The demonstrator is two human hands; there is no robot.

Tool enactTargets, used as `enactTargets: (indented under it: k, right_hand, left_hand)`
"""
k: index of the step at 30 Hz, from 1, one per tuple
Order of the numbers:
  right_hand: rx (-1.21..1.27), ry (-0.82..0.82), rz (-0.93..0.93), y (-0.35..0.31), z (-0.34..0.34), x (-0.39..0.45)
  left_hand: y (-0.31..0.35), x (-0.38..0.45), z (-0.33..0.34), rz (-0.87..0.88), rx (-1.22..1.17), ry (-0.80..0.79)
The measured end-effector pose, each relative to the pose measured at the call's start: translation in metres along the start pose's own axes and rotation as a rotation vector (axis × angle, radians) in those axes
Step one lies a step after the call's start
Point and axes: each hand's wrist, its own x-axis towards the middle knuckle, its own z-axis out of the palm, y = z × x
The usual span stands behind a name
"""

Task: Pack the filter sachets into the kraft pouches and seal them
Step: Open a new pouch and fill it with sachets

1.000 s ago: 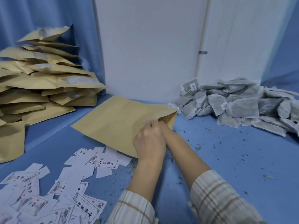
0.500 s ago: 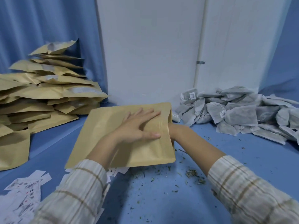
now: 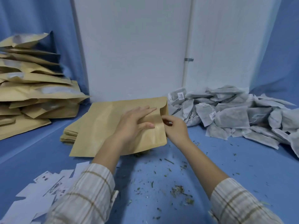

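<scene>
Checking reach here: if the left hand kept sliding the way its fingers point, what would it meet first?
The left hand lies flat on the pouch, fingers pointing right. It would probably cross the pouch's open edge first, then reach the sachet pile.

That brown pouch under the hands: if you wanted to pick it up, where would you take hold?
Probably at the open mouth edge on its right side, coming in from the right. The kraft pouch lies flat on a stack, so its face offers no grip. The left hand presses it down while the right hand already pinches at that edge, where the layers part.
</scene>
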Motion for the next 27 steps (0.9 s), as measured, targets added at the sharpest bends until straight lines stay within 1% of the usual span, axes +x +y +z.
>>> enactTargets:
  k: [2, 4, 7, 10, 14, 16, 17, 18, 20, 22, 24, 27]
  right_hand:
    - [-0.084, 0.140, 0.045, 0.022, -0.004, 0.006]
    - [-0.195, 0.211, 0.110, 0.044, -0.006, 0.011]
    - [-0.322, 0.193, 0.201, 0.072, -0.004, 0.022]
    - [-0.384, 0.132, 0.284, 0.091, -0.003, 0.037]
    - [-0.478, 0.069, 0.267, 0.109, 0.007, 0.043]
    - [-0.488, 0.122, 0.255, 0.112, 0.008, 0.043]
    - [-0.454, 0.191, 0.263, 0.111, 0.007, 0.043]
    - [-0.380, 0.292, 0.271, 0.109, 0.004, 0.042]
    - [-0.138, 0.523, 0.282, 0.101, -0.003, 0.039]
    - [0.136, 0.671, 0.321, 0.096, -0.012, 0.039]
    - [0.368, 0.710, 0.348, 0.094, -0.020, 0.040]
    - [0.677, 0.687, 0.321, 0.092, -0.024, 0.041]
  left_hand:
    - [-0.009, 0.010, 0.010, -0.010, 0.033, 0.002]
    - [-0.020, 0.016, 0.020, -0.030, 0.008, 0.006]
    - [-0.036, 0.018, 0.031, -0.071, -0.059, 0.043]
    - [-0.046, 0.024, 0.037, -0.068, -0.001, 0.066]
    - [-0.054, 0.031, 0.045, -0.071, 0.060, 0.079]
    - [-0.055, 0.033, 0.046, -0.071, 0.064, 0.084]
    - [-0.056, 0.034, 0.046, -0.069, 0.063, 0.090]
    - [-0.056, 0.034, 0.046, -0.066, 0.066, 0.095]
    - [-0.057, 0.033, 0.047, -0.055, 0.086, 0.098]
    - [-0.057, 0.031, 0.047, -0.054, 0.076, 0.105]
    - [-0.058, 0.029, 0.046, -0.056, 0.045, 0.112]
    - [-0.058, 0.029, 0.044, -0.058, 0.038, 0.114]
